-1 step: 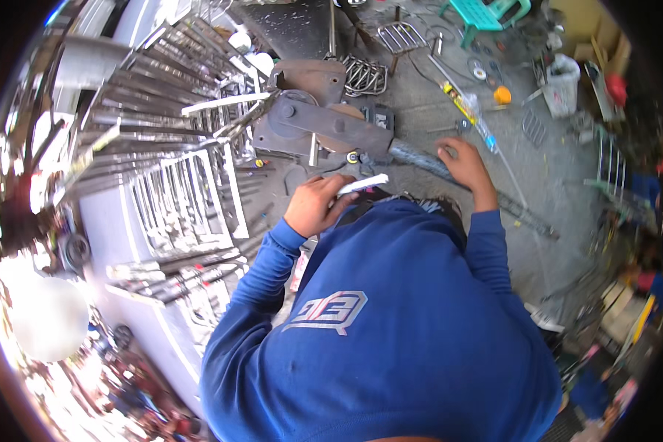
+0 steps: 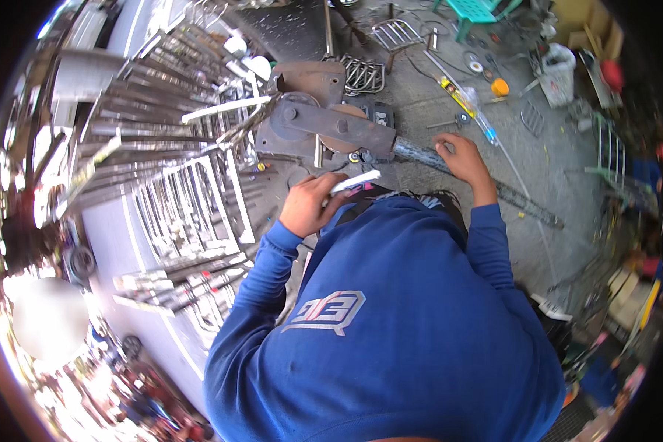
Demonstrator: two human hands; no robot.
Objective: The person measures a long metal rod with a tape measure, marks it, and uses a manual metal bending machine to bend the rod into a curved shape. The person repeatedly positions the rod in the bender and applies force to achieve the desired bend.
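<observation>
My left hand (image 2: 307, 205) is closed round a short white metal bar (image 2: 357, 181), whose free end points right. Just in front of me is a rusty steel bender (image 2: 328, 125) with round dies and a flat top arm. From its right side a long grey lever (image 2: 508, 197) slants toward the lower right. My right hand (image 2: 464, 162) hovers at the lever with curved fingers and a parted thumb. It holds nothing that I can see, and whether it touches the lever I cannot tell.
Metal grilles (image 2: 191, 199) and long bars (image 2: 147, 92) fill the left side. A green plastic chair (image 2: 479, 10), a white bin bag (image 2: 560, 74), an orange round object (image 2: 499, 88) and a yellow-blue tube (image 2: 465, 109) are at the far right. A bent metal rack (image 2: 362, 76) lies behind the bender.
The whole view has shifted slightly. My left hand and the white bar sit a little further left and the bar a little higher; both hands keep their pose.
</observation>
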